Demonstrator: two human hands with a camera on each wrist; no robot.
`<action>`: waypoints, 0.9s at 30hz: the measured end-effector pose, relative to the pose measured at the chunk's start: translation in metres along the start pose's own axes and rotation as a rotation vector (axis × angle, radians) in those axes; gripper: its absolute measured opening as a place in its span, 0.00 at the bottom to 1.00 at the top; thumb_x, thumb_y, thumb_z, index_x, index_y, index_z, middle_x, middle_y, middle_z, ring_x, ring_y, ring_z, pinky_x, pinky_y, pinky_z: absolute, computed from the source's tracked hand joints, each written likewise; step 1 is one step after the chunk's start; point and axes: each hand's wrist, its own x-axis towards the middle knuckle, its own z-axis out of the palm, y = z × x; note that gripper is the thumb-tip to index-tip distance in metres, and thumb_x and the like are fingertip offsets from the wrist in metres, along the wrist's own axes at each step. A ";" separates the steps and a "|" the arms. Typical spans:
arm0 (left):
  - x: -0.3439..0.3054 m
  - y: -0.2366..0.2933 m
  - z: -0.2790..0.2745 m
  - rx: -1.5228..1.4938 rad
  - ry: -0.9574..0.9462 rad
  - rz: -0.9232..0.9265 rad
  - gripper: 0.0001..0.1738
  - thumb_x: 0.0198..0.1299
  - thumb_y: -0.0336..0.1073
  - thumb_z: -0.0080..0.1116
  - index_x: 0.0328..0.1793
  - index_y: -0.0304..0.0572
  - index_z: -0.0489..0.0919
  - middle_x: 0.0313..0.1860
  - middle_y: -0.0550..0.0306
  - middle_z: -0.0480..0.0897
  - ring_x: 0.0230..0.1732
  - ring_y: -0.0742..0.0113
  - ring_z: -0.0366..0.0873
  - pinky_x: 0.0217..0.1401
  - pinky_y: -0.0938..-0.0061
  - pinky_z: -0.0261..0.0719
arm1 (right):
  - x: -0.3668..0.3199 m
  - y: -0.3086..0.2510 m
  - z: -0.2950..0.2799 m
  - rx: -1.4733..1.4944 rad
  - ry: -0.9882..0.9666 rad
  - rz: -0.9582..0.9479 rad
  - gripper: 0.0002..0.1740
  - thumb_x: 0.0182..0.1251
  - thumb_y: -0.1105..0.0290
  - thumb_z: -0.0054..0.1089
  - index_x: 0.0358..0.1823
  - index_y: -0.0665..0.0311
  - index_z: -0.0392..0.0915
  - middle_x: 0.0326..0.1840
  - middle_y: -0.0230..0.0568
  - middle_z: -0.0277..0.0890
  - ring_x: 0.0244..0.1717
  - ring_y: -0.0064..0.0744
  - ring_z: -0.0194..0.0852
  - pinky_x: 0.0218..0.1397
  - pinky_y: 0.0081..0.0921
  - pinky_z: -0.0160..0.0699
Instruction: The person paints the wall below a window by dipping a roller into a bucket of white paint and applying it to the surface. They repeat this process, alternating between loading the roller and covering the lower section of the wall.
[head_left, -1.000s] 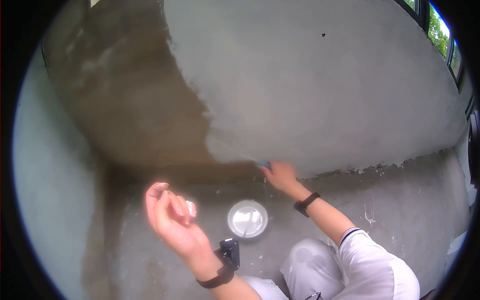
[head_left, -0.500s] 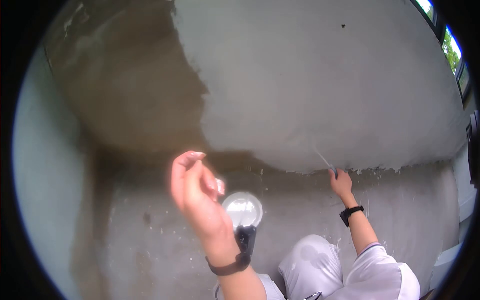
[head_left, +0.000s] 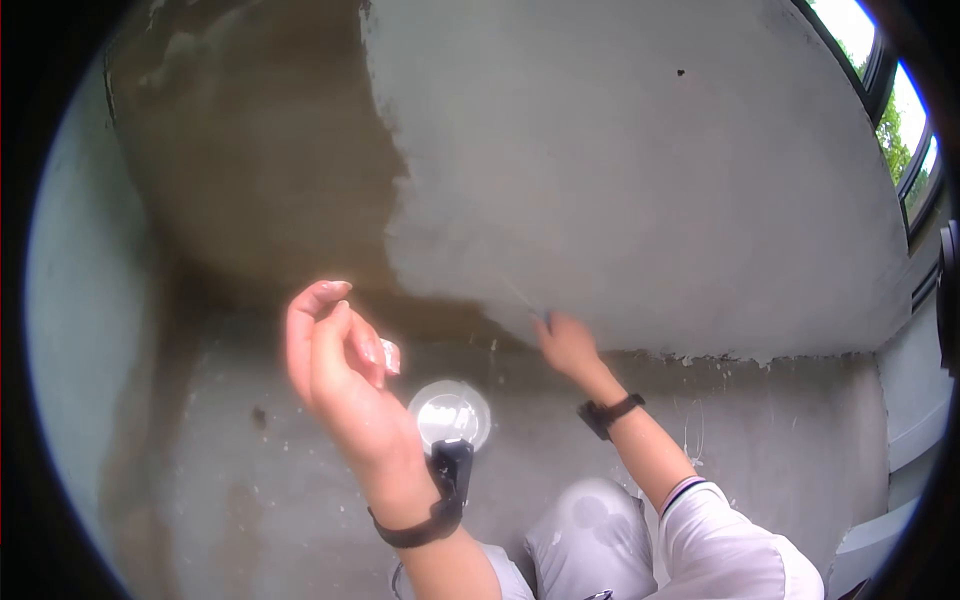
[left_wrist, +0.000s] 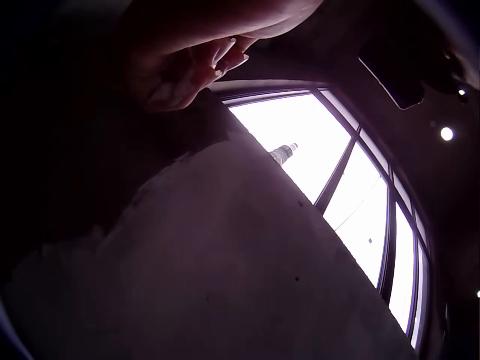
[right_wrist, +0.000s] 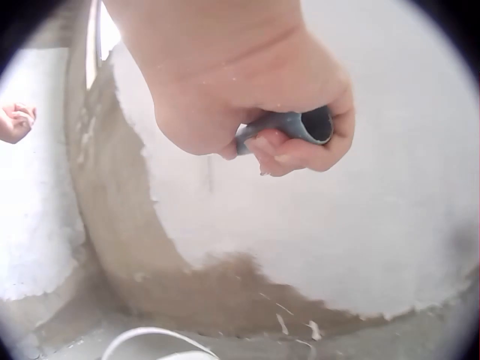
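My right hand (head_left: 565,345) (right_wrist: 255,90) grips the grey tubular handle (right_wrist: 296,126) of a trowel, whose thin blade (head_left: 520,296) lies against the wall. The blade sits at the lower edge of the grey wet plaster (head_left: 620,180), beside the bare brown wall patch (head_left: 260,170). My left hand (head_left: 335,365) (left_wrist: 187,67) hangs in the air in front of me, fingers loosely curled, holding nothing. Below it on the floor stands a white bucket (head_left: 450,415) (right_wrist: 154,341).
The concrete floor (head_left: 280,470) is spattered with plaster. A pale wall (head_left: 70,300) closes the left side. Windows (head_left: 900,110) (left_wrist: 330,165) run along the upper right. My knee in light trousers (head_left: 590,530) is at the bottom.
My right hand has swept the trowel along the plaster's lower edge, first out to the right, then back left. The left hand drifted right and then back left, still raised.
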 end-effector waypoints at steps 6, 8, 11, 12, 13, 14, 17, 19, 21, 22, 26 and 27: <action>-0.006 0.011 0.000 0.057 0.023 0.059 0.09 0.66 0.29 0.43 0.47 0.39 0.74 0.18 0.69 0.62 0.17 0.83 0.53 0.24 0.81 0.55 | 0.033 -0.073 0.012 -0.140 0.025 -0.400 0.23 0.75 0.54 0.52 0.39 0.71 0.75 0.29 0.58 0.81 0.32 0.62 0.81 0.34 0.51 0.80; -0.002 0.011 -0.003 0.063 0.037 0.065 0.09 0.66 0.29 0.43 0.47 0.39 0.74 0.18 0.69 0.62 0.17 0.83 0.53 0.24 0.81 0.55 | 0.041 -0.054 0.004 -0.190 0.060 -0.396 0.21 0.75 0.54 0.53 0.39 0.70 0.73 0.28 0.56 0.81 0.30 0.60 0.82 0.32 0.49 0.80; 0.001 0.005 -0.004 0.068 0.051 0.031 0.09 0.66 0.28 0.44 0.47 0.39 0.74 0.18 0.70 0.62 0.17 0.83 0.53 0.24 0.81 0.56 | 0.039 0.019 -0.003 -0.364 0.124 -0.334 0.20 0.74 0.53 0.54 0.39 0.67 0.72 0.27 0.52 0.81 0.27 0.55 0.83 0.28 0.46 0.80; 0.002 0.003 -0.005 0.065 0.045 0.028 0.09 0.66 0.28 0.44 0.47 0.39 0.75 0.18 0.70 0.62 0.18 0.83 0.53 0.24 0.81 0.56 | 0.030 0.045 -0.011 -0.410 0.157 -0.293 0.21 0.74 0.53 0.54 0.39 0.67 0.71 0.27 0.52 0.81 0.27 0.55 0.83 0.27 0.46 0.80; 0.003 0.000 -0.007 0.064 0.038 0.022 0.08 0.67 0.28 0.44 0.48 0.39 0.75 0.19 0.70 0.61 0.18 0.83 0.53 0.24 0.81 0.56 | 0.017 0.072 -0.019 -0.456 0.189 -0.249 0.21 0.74 0.52 0.53 0.39 0.66 0.71 0.26 0.51 0.81 0.26 0.55 0.82 0.26 0.46 0.79; 0.003 -0.002 -0.007 0.057 0.039 0.002 0.08 0.67 0.28 0.44 0.48 0.39 0.75 0.19 0.70 0.61 0.18 0.83 0.53 0.24 0.81 0.56 | 0.003 0.100 -0.028 -0.499 0.180 -0.183 0.21 0.74 0.52 0.53 0.40 0.66 0.70 0.26 0.51 0.81 0.27 0.55 0.83 0.27 0.46 0.80; 0.002 -0.010 -0.001 0.047 0.011 0.010 0.09 0.68 0.29 0.45 0.49 0.39 0.75 0.19 0.70 0.62 0.18 0.83 0.54 0.24 0.81 0.56 | -0.043 0.195 -0.047 -0.601 0.123 0.029 0.22 0.75 0.51 0.51 0.42 0.66 0.69 0.29 0.54 0.82 0.30 0.59 0.83 0.30 0.50 0.81; 0.002 -0.014 0.001 0.042 -0.006 -0.004 0.09 0.68 0.29 0.45 0.49 0.39 0.75 0.19 0.70 0.62 0.18 0.83 0.54 0.24 0.81 0.56 | -0.073 0.241 -0.055 -0.617 0.135 0.134 0.22 0.75 0.51 0.50 0.42 0.67 0.69 0.29 0.55 0.81 0.30 0.61 0.83 0.31 0.52 0.81; 0.002 -0.014 0.001 0.027 -0.038 -0.002 0.09 0.68 0.30 0.45 0.49 0.38 0.76 0.19 0.70 0.62 0.18 0.83 0.54 0.25 0.81 0.56 | -0.089 0.262 -0.050 -0.623 0.150 0.224 0.22 0.76 0.51 0.50 0.43 0.67 0.69 0.29 0.57 0.81 0.31 0.63 0.83 0.32 0.54 0.81; 0.006 -0.009 -0.003 0.034 -0.025 -0.012 0.09 0.68 0.30 0.45 0.49 0.38 0.76 0.19 0.70 0.62 0.18 0.83 0.54 0.25 0.81 0.56 | -0.095 0.264 -0.045 -0.616 0.167 0.247 0.23 0.76 0.51 0.49 0.43 0.68 0.70 0.28 0.59 0.81 0.31 0.65 0.82 0.34 0.56 0.80; 0.003 -0.010 -0.001 0.065 -0.057 -0.003 0.11 0.67 0.30 0.47 0.52 0.36 0.76 0.20 0.69 0.63 0.18 0.82 0.55 0.26 0.81 0.57 | -0.089 0.245 -0.026 -0.471 0.102 0.154 0.26 0.76 0.49 0.49 0.40 0.70 0.73 0.27 0.62 0.80 0.32 0.69 0.81 0.37 0.57 0.81; 0.004 -0.010 -0.002 0.063 -0.063 -0.009 0.11 0.67 0.30 0.47 0.52 0.36 0.75 0.20 0.69 0.63 0.18 0.82 0.55 0.26 0.81 0.57 | -0.080 0.230 -0.021 -0.421 0.084 0.105 0.26 0.76 0.49 0.49 0.39 0.71 0.73 0.26 0.63 0.79 0.33 0.69 0.80 0.38 0.57 0.81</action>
